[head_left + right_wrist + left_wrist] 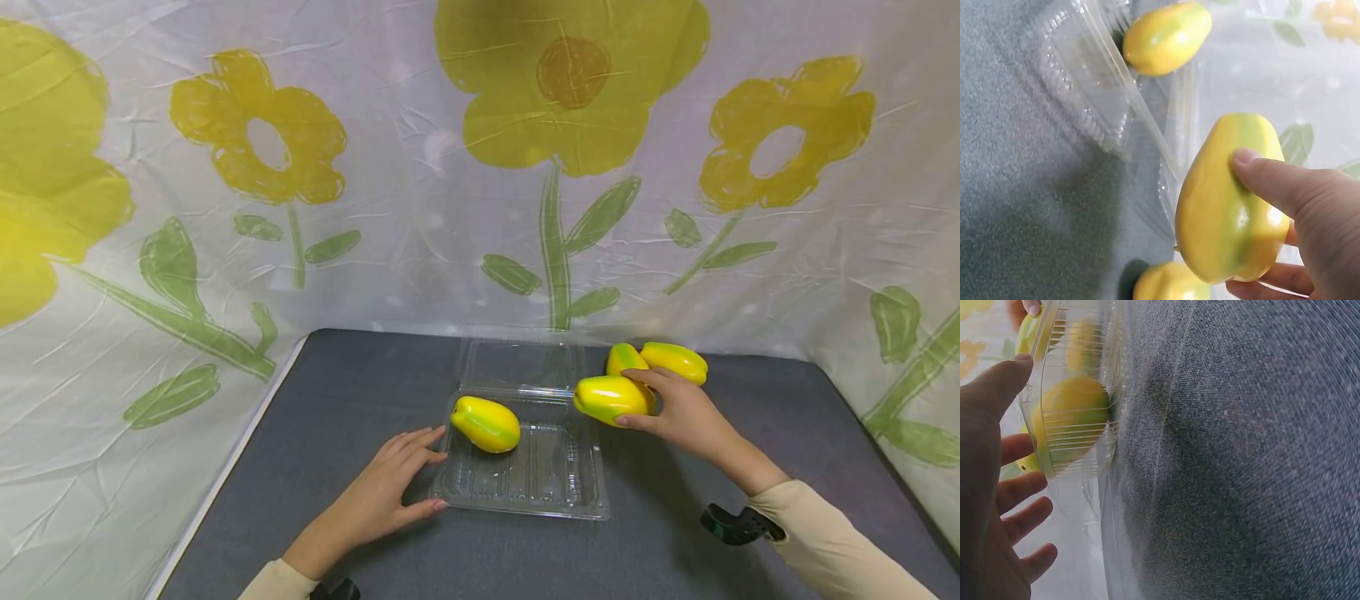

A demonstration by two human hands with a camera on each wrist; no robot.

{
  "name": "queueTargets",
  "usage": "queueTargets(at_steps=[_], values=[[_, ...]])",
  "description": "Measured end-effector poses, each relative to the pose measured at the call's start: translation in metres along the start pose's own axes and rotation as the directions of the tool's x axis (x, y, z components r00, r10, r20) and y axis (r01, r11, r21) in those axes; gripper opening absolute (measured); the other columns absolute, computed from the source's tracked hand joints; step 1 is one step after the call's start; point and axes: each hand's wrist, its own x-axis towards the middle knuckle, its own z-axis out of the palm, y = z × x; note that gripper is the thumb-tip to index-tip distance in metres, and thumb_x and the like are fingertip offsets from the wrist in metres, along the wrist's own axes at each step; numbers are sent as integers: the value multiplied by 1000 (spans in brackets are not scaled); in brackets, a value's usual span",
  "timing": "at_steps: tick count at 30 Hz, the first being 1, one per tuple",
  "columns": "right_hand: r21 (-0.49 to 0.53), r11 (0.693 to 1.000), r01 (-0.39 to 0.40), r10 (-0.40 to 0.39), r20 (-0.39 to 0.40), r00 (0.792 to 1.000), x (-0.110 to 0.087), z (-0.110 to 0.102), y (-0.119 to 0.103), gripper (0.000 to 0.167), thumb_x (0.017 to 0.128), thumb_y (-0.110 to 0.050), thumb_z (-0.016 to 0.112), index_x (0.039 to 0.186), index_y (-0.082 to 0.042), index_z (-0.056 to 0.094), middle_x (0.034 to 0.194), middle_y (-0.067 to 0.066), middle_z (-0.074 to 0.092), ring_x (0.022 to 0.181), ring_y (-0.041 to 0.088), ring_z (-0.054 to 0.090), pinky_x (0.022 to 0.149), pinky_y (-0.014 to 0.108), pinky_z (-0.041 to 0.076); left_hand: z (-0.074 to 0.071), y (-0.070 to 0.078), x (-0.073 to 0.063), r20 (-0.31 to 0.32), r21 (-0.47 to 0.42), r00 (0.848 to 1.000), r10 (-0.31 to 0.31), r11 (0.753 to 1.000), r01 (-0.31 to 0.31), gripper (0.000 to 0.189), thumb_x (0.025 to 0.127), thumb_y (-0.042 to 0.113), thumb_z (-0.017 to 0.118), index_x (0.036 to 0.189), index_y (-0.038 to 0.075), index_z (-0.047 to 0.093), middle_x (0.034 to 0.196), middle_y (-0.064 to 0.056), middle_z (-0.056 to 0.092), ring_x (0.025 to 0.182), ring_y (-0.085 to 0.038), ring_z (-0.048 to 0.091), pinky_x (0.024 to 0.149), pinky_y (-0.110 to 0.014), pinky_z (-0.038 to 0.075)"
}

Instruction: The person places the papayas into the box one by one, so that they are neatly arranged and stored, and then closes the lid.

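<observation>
Inside the tray, room is left from above toward the desk's right edge; toward the left edge, access is blocked by a yellow fruit and the left grip. Toward the far right corner, passage is barred by the held fruit and two more fruits; the far left corner is left free.

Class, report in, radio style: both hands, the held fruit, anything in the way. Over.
Right grip: holding yellow fruit by clear container's right edge. Left grip: at container's left edge. Another fruit inside; lid folded back, not blocking.
</observation>
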Motion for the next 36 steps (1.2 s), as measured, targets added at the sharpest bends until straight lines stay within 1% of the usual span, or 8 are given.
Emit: queueTargets(at_steps=[3,8,14,21,27,31,36], values=[[6,1000,9,-9,-5,1000,2,1,-3,74,76,-41,84,135,-2,59,133,25,60,117,42,60,89,56,52,0,1,0,4,-1,1000,-5,1000,5,63,88,62,62,130,16,63,157,-2,42,143,-30,44,115,-55,36],[9,1000,20,-20,-6,1000,4,5,-7,72,76,-39,84,134,-4,60,130,22,64,109,35,63,85,50,52,-1,2,0,4,-4,1000,-7,1000,7,63,88,62,62,130,15,63,157,-3,43,142,-30,44,115,-55,37],[12,1000,22,-22,-16,1000,6,8,-11,72,76,-40,85,133,-3,61,127,21,65,102,30,63,82,45,50,0,2,1,16,-12,1000,-18,1000,18,63,88,62,61,130,15,63,157,-2,42,143,-28,43,115,-55,36],[34,999,28,-27,-12,1000,8,13,-17,70,76,-40,84,132,-5,62,122,15,69,91,21,62,76,36,48,0,2,1,20,-3,1000,-21,1000,21,63,88,62,62,130,15,63,158,-2,41,144,-28,42,115,-55,36],[50,999,-5,6,-17,1000,9,18,-21,71,75,-42,84,132,-7,62,118,11,71,88,18,60,75,34,48,1,2,0,20,0,1000,-17,1000,17,62,88,61,63,130,15,63,158,-2,41,144,-29,42,116,-55,36],[62,998,-8,9,-21,1000,10,20,-24,69,76,-42,84,131,-6,63,116,10,71,88,18,61,75,35,49,1,2,0,18,0,1000,-20,1000,20,62,88,61,64,130,16,63,158,-2,41,144,-29,42,115,-54,36],[66,998,-9,10,-25,1000,12,22,-27,68,76,-42,84,130,-6,63,117,10,71,90,18,63,76,36,50,1,1,0,17,-3,1000,-20,1000,20,62,87,60,64,130,16,62,158,-2,41,144,-29,42,115,-54,36]])
